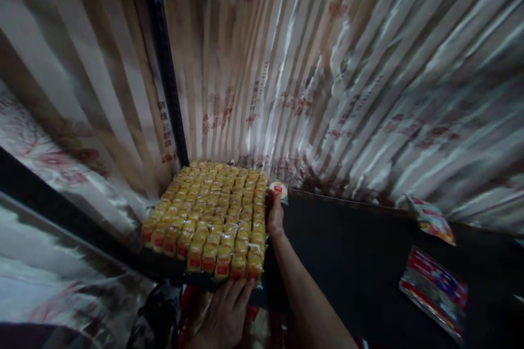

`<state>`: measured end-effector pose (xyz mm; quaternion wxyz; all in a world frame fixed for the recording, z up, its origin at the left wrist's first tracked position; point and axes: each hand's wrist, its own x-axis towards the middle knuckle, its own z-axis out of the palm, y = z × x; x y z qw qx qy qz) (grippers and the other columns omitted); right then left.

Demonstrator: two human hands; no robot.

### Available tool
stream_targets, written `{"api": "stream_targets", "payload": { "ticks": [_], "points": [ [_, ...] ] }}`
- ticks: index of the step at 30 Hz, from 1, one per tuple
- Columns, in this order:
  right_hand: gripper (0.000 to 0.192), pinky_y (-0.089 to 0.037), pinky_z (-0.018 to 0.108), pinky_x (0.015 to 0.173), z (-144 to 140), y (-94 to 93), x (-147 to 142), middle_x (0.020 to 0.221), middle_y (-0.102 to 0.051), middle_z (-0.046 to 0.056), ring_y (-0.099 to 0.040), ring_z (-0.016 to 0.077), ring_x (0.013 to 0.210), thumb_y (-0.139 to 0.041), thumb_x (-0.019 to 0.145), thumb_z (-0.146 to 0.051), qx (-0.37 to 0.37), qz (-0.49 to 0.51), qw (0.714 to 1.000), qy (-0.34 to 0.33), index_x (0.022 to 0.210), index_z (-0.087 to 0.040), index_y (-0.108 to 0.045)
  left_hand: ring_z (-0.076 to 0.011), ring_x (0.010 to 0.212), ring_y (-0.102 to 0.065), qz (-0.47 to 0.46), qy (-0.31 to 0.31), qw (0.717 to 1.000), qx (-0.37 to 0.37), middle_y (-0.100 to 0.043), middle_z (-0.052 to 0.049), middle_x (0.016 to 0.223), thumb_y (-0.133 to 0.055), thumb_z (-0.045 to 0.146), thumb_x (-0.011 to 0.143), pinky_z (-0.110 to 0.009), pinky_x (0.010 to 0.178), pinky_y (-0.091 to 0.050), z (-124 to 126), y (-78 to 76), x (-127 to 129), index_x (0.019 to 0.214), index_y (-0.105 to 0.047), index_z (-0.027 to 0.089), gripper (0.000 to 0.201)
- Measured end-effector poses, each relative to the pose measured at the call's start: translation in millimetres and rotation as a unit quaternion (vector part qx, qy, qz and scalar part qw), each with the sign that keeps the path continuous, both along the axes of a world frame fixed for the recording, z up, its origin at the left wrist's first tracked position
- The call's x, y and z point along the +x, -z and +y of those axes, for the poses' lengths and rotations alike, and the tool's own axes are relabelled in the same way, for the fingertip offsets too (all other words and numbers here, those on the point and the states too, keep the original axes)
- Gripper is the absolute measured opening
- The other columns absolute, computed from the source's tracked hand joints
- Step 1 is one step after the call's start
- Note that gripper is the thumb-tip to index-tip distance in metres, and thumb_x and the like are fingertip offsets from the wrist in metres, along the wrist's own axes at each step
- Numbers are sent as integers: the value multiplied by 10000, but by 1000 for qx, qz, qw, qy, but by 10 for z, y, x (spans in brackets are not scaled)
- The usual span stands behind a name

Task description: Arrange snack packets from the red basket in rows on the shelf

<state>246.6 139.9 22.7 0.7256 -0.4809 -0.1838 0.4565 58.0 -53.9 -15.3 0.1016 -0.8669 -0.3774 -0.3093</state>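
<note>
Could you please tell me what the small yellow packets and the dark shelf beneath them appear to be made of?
The yellow packets look like glossy plastic or foil wrap: highlights glint on their tops, above red label bands. The dark shelf seems a smooth, matte black board, possibly painted wood or laminate; blur leaves that open. The hanging wrappers behind look like shiny plastic film, judging by their bright streaks.

Bare hands (pixel 227 311), bare forearms, no sleeves visible.

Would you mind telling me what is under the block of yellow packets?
The block of packets rests on a dark shelf. The left hand touches its near edge, the right hand its far corner. The shelf beneath the block is covered.
</note>
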Motion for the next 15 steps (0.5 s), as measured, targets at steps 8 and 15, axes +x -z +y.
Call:
{"api": "stream_targets", "payload": {
  "ticks": [8, 15],
  "points": [
    [562, -479, 317, 918, 167, -196, -1, 886, -723, 1, -632, 184, 990, -431, 785, -634, 30, 37, 996, -76, 1070, -193, -633, -131, 908, -576, -21, -32, 999, 25, -673, -27, 1001, -304, 153, 877, -215, 788, -455, -1, -29, 42, 1279, -496, 212, 449],
    [584, -514, 321, 844, 160, -216, -13, 860, -712, 11, -649, 189, 921, -407, 772, -675, 29, 23, 992, -124, 1044, -207, -625, -122, 875, -588, -40, -41, 998, 32, -689, 18, 983, -276, 174, 916, -224, 764, -449, -17, -101, 46, 1225, -554, 254, 422]
  ]
}}
